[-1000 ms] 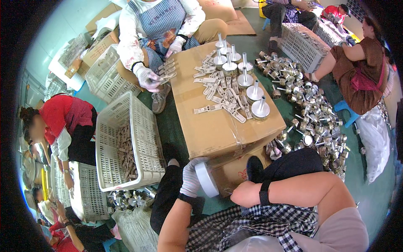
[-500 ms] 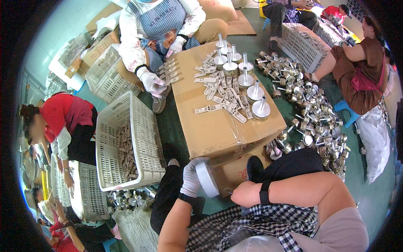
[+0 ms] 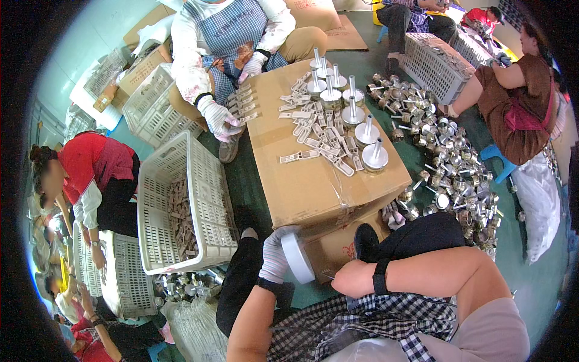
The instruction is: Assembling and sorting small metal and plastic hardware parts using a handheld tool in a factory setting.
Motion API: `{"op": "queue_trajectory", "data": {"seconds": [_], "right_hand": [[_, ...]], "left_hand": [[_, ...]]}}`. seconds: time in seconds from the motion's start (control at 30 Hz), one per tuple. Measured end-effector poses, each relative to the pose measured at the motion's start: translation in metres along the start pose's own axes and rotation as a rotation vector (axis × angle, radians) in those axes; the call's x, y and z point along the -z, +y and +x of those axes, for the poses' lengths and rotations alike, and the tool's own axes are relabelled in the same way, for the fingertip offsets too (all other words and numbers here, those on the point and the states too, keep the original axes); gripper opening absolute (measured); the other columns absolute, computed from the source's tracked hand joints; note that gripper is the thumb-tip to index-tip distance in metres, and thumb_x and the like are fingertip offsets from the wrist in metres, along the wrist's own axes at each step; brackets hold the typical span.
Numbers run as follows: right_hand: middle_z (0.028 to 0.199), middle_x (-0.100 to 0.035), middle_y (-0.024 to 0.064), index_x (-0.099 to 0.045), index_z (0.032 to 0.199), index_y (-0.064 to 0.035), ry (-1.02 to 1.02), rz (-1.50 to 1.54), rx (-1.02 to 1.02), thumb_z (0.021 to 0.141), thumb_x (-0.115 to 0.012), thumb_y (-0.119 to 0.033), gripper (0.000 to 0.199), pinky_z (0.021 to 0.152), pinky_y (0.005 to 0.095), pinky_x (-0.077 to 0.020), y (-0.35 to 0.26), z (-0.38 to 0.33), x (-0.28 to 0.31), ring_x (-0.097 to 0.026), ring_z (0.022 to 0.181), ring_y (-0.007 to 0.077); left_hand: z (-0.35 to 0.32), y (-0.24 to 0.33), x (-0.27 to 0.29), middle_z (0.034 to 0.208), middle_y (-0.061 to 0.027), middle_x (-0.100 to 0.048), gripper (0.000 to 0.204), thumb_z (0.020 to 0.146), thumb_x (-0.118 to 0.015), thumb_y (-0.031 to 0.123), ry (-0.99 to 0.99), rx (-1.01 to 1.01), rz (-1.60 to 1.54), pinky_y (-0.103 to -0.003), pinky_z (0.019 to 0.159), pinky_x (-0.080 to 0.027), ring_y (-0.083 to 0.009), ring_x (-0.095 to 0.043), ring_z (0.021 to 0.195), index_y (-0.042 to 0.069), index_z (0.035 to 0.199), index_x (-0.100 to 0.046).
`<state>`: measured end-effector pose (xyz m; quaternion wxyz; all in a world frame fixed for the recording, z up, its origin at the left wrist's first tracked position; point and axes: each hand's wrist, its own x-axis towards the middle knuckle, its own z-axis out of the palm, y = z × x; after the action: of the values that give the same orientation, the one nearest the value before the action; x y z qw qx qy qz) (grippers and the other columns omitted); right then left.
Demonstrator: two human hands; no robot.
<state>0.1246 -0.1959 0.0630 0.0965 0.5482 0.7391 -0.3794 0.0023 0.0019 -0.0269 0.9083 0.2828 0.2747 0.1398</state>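
Note:
My left hand [image 3: 274, 256], in a white glove, is shut on a round white disc [image 3: 300, 258] held on edge just below the near side of a big cardboard box [image 3: 313, 181]. My bare right hand [image 3: 350, 279], with a black wristband, is a closed fist right beside the disc; what it holds, if anything, is hidden. On the box top lie several flat silver strips [image 3: 319, 142] and several round metal bases with upright posts [image 3: 365, 134].
A white plastic crate [image 3: 208, 199] with strips inside stands left of the box. A heap of metal parts [image 3: 452, 181] covers the floor on the right. A person opposite handles strips with a gloved hand [image 3: 220, 120]. Other people sit at left [image 3: 90, 175] and right [image 3: 512, 102].
The opposite person's gloved hand has shifted slightly beside the far left corner of the box. My own hands and the disc have stayed where they were.

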Motion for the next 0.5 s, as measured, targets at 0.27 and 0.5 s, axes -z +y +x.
{"op": "queue_trajectory", "data": {"seconds": [0.27, 0.5], "right_hand": [[0.083, -0.068, 0.0151, -0.07, 0.079, -0.0013, 0.001, -0.006, -0.008, 0.07, -0.06, -0.009, 0.015, 0.062, 0.0428, -0.0539, 0.001, -0.003, -0.002, -0.067, 0.078, 0.0316], [0.083, -0.068, 0.0163, -0.069, 0.077, -0.0009, -0.001, -0.017, 0.001, 0.07, -0.059, -0.009, 0.014, 0.061, 0.0438, -0.0537, 0.009, 0.002, 0.0, -0.067, 0.078, 0.0323]], "left_hand": [[-0.004, -0.001, -0.014, 0.079, -0.0098, -0.064, 0.017, 0.083, -0.054, 0.004, 0.035, -0.012, 0.01, -0.033, 0.066, -0.054, -0.0197, -0.062, 0.068, -0.002, 0.094, -0.065], [0.002, 0.0, -0.011, 0.08, -0.0082, -0.063, 0.018, 0.084, -0.051, 0.002, 0.05, -0.013, 0.031, -0.031, 0.063, -0.052, -0.0174, -0.06, 0.067, 0.0, 0.094, -0.066]]}}
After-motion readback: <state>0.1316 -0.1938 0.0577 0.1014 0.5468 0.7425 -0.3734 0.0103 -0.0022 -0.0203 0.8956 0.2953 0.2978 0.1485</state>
